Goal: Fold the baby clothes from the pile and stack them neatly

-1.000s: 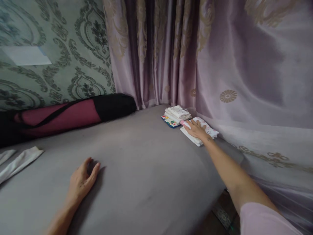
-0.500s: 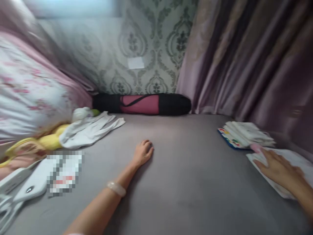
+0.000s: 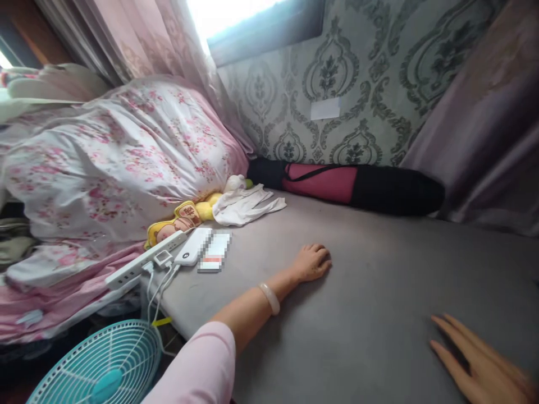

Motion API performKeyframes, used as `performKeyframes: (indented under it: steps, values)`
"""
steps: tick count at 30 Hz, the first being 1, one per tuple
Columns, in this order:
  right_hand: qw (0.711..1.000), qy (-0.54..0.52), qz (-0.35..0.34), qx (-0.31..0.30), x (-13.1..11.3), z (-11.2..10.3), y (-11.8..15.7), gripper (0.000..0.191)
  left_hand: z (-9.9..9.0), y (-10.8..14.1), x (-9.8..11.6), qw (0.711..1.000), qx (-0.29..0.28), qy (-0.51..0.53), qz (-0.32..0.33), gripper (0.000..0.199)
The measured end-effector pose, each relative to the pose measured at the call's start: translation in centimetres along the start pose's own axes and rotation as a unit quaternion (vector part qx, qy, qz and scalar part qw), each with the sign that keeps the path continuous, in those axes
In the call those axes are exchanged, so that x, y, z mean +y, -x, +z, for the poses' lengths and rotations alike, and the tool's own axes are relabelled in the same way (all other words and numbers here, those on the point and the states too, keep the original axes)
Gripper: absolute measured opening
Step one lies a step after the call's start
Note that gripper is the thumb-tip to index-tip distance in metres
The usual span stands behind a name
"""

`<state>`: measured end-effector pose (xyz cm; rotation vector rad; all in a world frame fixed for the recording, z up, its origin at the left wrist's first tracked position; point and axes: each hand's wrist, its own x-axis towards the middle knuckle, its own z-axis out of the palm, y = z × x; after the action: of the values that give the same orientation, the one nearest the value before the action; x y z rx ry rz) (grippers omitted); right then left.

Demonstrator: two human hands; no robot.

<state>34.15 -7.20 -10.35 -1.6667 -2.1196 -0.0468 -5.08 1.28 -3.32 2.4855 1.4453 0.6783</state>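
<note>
My left hand [image 3: 312, 262] rests on the grey surface [image 3: 370, 314], its fingers curled down; whether anything is under them is hidden. A pale bangle [image 3: 269, 298] circles that wrist. At the lower right, my right hand [image 3: 475, 359] is over the same surface with its fingers spread and nothing in them. Left of my left hand lie a white power bank [image 3: 194, 247] and a partly blurred flat item [image 3: 215, 251]. Behind them is a crumpled white cloth [image 3: 248, 205].
A long black and pink bag [image 3: 324, 182] lies against the patterned wall. At the left are a power strip [image 3: 143, 261] with cables, a yellow plush item [image 3: 168, 227] and floral bedding [image 3: 126, 151]. A turquoise fan [image 3: 107, 359] stands below the edge.
The view has turned left, bringing in the fan and more bedding; the stack of white cloths has left the view. My right hand has come off the white cloth at the right.
</note>
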Motion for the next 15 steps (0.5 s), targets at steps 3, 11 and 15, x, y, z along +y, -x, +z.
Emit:
performKeyframes:
  steps: [3, 11, 15]
  values:
    - [1.0, 0.004, -0.022, -0.015, -3.6, -0.1, 0.1, 0.059, -1.2, 0.2, -2.4, 0.999, -0.017, 0.034, 0.009, 0.03]
    - [1.0, 0.014, -0.017, -0.011, -5.1, -0.2, 0.8, 0.062, -7.8, 2.6, -10.4, 0.95, 0.097, -0.101, -0.279, 0.037]
    - [1.0, 0.026, -0.016, 0.0, -5.7, -0.3, 0.8, 0.062, -10.6, 3.8, -13.0, 0.905, 0.115, -0.186, -0.364, 0.033]
